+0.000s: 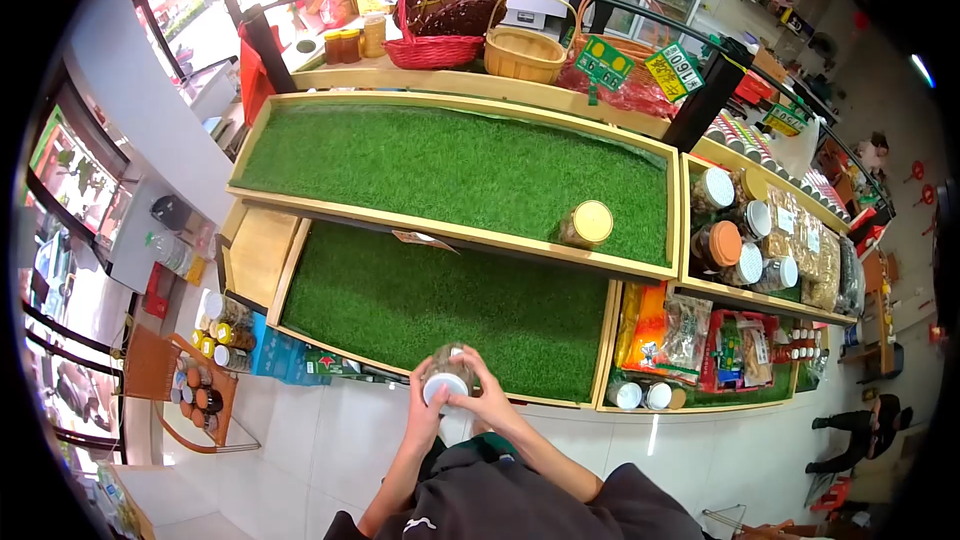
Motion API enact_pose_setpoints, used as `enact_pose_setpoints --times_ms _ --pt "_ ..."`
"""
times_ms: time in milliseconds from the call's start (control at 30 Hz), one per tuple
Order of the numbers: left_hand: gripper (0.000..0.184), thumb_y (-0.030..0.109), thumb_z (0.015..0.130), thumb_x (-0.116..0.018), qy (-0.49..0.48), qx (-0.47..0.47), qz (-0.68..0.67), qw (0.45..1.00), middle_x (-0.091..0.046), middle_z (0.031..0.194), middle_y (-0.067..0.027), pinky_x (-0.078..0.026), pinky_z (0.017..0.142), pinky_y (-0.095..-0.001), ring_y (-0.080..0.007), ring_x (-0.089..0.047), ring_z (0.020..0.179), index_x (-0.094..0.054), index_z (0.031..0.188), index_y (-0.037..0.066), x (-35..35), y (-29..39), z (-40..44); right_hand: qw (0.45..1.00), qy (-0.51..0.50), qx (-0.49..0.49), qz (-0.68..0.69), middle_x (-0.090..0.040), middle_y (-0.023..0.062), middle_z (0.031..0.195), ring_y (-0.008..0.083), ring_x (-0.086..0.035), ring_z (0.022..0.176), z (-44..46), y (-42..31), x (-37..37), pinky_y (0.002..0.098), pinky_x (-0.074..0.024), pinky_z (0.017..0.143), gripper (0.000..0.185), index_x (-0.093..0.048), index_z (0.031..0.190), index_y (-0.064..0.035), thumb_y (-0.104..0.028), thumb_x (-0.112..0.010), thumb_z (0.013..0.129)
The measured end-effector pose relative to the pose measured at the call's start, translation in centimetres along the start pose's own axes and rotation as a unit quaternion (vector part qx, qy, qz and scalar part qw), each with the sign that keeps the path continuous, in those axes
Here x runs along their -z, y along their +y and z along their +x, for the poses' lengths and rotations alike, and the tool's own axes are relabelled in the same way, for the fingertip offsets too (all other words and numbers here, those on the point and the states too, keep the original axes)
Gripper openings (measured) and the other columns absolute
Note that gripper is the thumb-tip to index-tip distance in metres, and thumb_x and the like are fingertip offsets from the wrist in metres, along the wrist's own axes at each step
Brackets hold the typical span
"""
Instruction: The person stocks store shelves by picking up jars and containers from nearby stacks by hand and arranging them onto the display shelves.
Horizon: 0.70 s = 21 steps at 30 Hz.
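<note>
A clear jar with a white lid [444,387] is held in front of my body, over the front edge of the lower green turf shelf [450,305]. My left hand [422,402] wraps its left side, and my right hand [484,396] grips it from the right. Both thumbs rest by the lid, which faces up toward me. What fills the jar is hard to make out. On the upper turf shelf [440,155], near its right end, stands a single jar with a yellow lid [588,224].
Several lidded jars [718,243] and bagged goods fill the right upper bin, with packets [665,335] below. Baskets [525,50] stand behind a black rail. At left, a chair [195,380] holds several jars. Two other people are farther off, one in dark clothing [868,430].
</note>
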<state>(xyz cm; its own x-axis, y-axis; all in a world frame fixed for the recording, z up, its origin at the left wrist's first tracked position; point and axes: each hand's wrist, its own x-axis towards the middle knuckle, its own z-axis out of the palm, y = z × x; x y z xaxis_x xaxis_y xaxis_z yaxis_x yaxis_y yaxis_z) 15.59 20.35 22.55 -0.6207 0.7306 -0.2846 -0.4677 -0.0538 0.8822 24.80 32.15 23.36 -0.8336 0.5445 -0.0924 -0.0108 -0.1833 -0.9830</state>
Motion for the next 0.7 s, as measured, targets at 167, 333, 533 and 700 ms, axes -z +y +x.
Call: enact_pose_setpoints --times_ms 167,333,533,700 --pt "0.060 0.028 0.092 -0.062 0.027 0.103 -0.070 0.992 -0.043 0.132 -0.0114 -0.045 0.096 -0.0371 -0.0213 -0.046 0.121 -0.030 0.140 0.010 3.2 -2.3 -2.6 0.994 -0.034 -0.098 0.031 -0.038 0.0069 0.135 0.0226 -0.045 0.121 -1.3 4.1 -1.5 0.0366 -0.0507 0.085 0.051 -0.046 0.128 -0.0162 -0.010 -0.067 0.081" --pt "0.048 0.028 0.095 -0.058 0.088 0.084 -0.098 0.988 -0.045 0.128 -0.0100 -0.048 0.092 -0.0439 -0.0239 -0.049 0.117 -0.037 0.136 0.016 8.9 -3.0 -2.4 0.985 -0.053 -0.159 0.045 -0.051 0.0054 0.120 0.0195 -0.052 0.108 0.9 4.7 -7.6 0.0331 -0.0528 0.078 0.046 -0.044 0.127 -0.0159 -0.013 -0.062 0.085" --pt "0.044 0.029 0.095 -0.057 0.148 0.037 -0.174 0.973 -0.049 0.124 -0.0107 -0.049 0.091 -0.0432 -0.0237 -0.051 0.115 -0.042 0.133 0.012 19.5 0.1 -6.1 0.969 -0.164 -0.182 0.003 -0.029 0.0058 0.141 0.0210 -0.048 0.115 2.5 6.4 -19.7 0.0313 -0.0529 0.081 0.047 -0.047 0.130 -0.0165 -0.024 -0.065 0.087" --pt "0.051 0.027 0.095 -0.058 0.253 0.018 -0.192 0.948 -0.049 0.124 -0.0136 -0.051 0.089 -0.0392 -0.0237 -0.053 0.112 -0.037 0.137 0.006 27.9 3.6 -11.3 0.945 -0.237 -0.226 -0.009 -0.034 0.0080 0.140 0.0213 -0.047 0.117 2.7 8.3 -30.3 0.0323 -0.0524 0.081 0.052 -0.046 0.134 -0.0156 -0.029 -0.064 0.088"
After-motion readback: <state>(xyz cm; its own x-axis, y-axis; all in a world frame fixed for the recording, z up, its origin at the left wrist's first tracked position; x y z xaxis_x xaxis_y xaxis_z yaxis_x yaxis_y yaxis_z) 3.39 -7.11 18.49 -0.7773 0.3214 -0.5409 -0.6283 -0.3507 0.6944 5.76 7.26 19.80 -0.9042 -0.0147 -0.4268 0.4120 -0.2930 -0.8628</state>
